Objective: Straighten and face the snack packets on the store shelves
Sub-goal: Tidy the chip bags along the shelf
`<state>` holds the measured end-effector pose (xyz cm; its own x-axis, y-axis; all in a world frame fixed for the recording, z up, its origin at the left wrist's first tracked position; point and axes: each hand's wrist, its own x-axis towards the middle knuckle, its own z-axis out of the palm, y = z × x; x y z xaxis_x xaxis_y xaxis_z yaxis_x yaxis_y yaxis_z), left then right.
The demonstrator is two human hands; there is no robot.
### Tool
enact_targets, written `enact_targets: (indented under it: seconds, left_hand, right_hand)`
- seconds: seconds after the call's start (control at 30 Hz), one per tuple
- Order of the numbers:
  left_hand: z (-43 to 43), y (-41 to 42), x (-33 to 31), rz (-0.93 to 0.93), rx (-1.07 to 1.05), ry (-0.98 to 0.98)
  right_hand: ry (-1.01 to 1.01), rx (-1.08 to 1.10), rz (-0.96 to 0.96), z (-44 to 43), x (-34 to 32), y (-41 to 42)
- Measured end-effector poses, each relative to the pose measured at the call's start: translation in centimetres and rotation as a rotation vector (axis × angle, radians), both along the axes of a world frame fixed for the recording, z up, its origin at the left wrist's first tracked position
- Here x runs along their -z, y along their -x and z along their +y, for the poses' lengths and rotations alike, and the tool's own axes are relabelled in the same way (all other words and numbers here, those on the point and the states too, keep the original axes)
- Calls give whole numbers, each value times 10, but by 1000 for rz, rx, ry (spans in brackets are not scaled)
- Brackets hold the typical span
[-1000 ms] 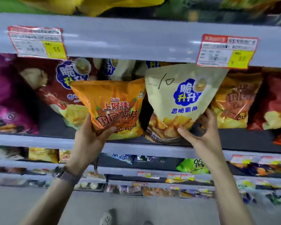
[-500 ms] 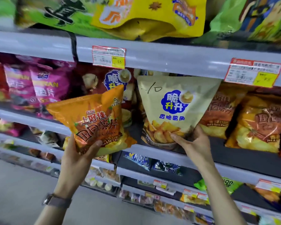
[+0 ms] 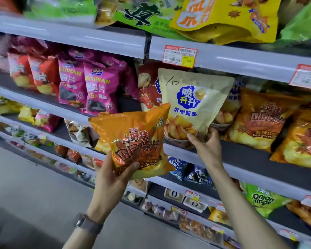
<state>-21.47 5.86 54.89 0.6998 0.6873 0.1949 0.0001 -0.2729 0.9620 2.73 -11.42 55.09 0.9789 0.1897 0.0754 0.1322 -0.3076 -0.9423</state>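
My left hand (image 3: 113,178) grips the bottom of an orange chip packet (image 3: 135,139), held off the shelf in front of it, face toward me. A beige packet with a blue logo (image 3: 196,101) stands upright on the shelf (image 3: 241,157); my right hand (image 3: 206,144) pinches its lower right corner. More orange packets of the same kind (image 3: 258,119) lean on the shelf to the right. A red packet (image 3: 147,87) stands behind the beige one.
Pink packets (image 3: 95,87) and red ones (image 3: 34,74) fill the shelf's left part. Yellow and green bags (image 3: 223,17) overhang the shelf above. A price tag (image 3: 180,55) hangs on the upper rail. Lower shelves hold small snacks; grey floor lies at bottom left.
My left hand has carried the orange packet down and away from the shelf. The view has swung left and lower. My right hand keeps hold of the beige packet's bottom.
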Motion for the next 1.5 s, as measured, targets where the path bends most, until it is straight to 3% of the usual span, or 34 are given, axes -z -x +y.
enact_targets:
  seconds: [0.23, 0.43, 0.97, 1.1, 1.3, 1.5]
  left_hand:
    - [-31, -24, -6, 10, 178, 13]
    - [-74, -67, -11, 42, 297, -30]
    - [-209, -220, -25, 47, 411, -154]
    - [-212, -247, -18, 58, 400, -218]
    - [-215, -249, -11, 126, 462, -55]
    - [-212, -247, -4, 253, 473, -117]
  right_hand:
    - [-180, -43, 17, -52, 3, 66]
    - [-148, -207, 65, -92, 12, 103]
    - [-130, -13, -29, -221, 2, -21]
    - [-60, -35, -17, -227, 10, -46]
    - [125, -43, -88, -228, 17, -56]
    - [315, -66, -115, -239, 23, -49]
